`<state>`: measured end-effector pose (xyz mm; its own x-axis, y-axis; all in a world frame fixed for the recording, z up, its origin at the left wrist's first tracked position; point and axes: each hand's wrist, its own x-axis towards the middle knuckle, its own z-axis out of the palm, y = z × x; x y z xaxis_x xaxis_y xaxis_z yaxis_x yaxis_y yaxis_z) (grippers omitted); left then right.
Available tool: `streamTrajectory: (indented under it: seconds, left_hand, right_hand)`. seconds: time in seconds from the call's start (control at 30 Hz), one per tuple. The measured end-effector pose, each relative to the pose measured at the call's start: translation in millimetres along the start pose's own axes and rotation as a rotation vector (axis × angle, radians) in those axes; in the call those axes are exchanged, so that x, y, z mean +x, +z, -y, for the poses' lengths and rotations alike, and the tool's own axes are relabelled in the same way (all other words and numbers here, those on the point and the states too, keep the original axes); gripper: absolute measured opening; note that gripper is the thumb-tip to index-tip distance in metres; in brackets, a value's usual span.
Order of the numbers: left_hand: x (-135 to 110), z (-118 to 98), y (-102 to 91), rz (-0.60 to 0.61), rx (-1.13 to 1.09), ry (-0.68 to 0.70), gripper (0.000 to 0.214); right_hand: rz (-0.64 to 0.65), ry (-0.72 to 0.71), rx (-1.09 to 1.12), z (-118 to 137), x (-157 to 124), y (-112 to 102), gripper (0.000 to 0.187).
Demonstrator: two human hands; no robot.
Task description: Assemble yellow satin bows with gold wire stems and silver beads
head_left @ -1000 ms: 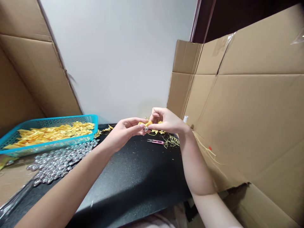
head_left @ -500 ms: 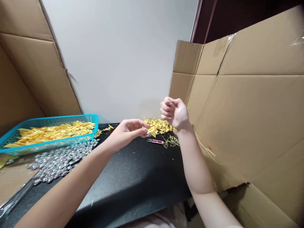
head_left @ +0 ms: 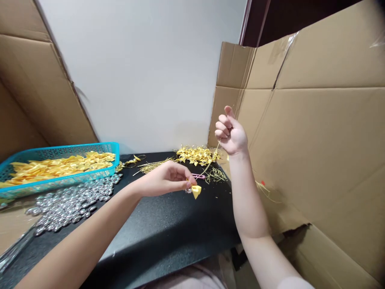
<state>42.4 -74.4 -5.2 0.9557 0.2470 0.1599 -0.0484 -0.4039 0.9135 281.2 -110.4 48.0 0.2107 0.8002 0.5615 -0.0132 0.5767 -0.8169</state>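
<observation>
My left hand (head_left: 168, 180) hovers low over the black table (head_left: 156, 228), fingers pinched on a small yellow ribbon piece (head_left: 196, 190) with a silver bead at its top. A thin gold cord (head_left: 210, 158) runs taut from that piece up to my right hand (head_left: 231, 132), which is raised and closed in a fist around the cord's upper end. Pink thread snips (head_left: 199, 176) lie on the table just behind the ribbon piece.
A teal basket (head_left: 45, 152) of yellow ribbon pieces stands at the left, with a heap of silver beads (head_left: 69, 202) in front of it. A pile of finished gold bows (head_left: 195, 154) and loose gold cords (head_left: 150, 165) lie at the back. Cardboard sheets (head_left: 315, 140) wall both sides.
My hands have parted: the right one rose and pulled the gold cord up and taut, while the left one dropped toward the table with the ribbon piece.
</observation>
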Motion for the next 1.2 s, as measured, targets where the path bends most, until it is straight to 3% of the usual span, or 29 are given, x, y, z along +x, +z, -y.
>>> streamTrajectory:
  seconds: [0.17, 0.37, 0.67, 0.93, 1.1, 1.2]
  left_hand:
    - [3, 7, 2.9, 0.077, 0.045, 0.022, 0.019]
    - [5, 11, 2.0, 0.125, 0.109, 0.064, 0.016]
    - [5, 16, 0.9, 0.118, 0.198, 0.083, 0.02]
    - [5, 12, 5.7, 0.173, 0.207, 0.09, 0.02]
    - [6, 10, 5.7, 0.193, 0.24, 0.07, 0.021]
    - [8, 15, 4.6, 0.126, 0.414, 0.072, 0.02]
  right_hand:
    - [-0.001, 0.029, 0.022, -4, 4, -10, 0.034]
    - [-0.112, 0.018, -0.094, -9, 6, -7, 0.038]
    - [-0.113, 0.054, -0.033, -17, 12, -13, 0.035]
    - [-0.207, 0.141, 0.153, -27, 15, 1, 0.013]
    - [-0.153, 0.244, 0.23, -36, 18, 1, 0.015]
    - [-0.064, 0.285, 0.278, -41, 20, -4, 0.018]
